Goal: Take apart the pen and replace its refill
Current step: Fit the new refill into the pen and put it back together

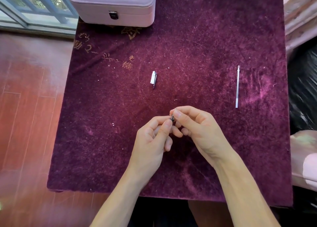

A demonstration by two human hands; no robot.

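Both hands meet at the middle front of the dark purple velvet cloth [188, 47]. My left hand [152, 137] and my right hand [197, 125] pinch the pen [172, 117] between thumb and fingers. Only a short dark section and its metal tip show; the rest is hidden inside my fingers. The pen's white cap [153, 79] with a clip lies on the cloth, farther away and slightly left of my hands. A thin clear refill [237, 87] lies lengthwise on the cloth to the right, apart from both hands.
A pale pink case [111, 2] with a dark latch stands at the cloth's far left edge. Red-brown wooden floor [25, 106] runs along the left. A window frame [34, 9] is at the far left, and pink and black fabric lies to the right.
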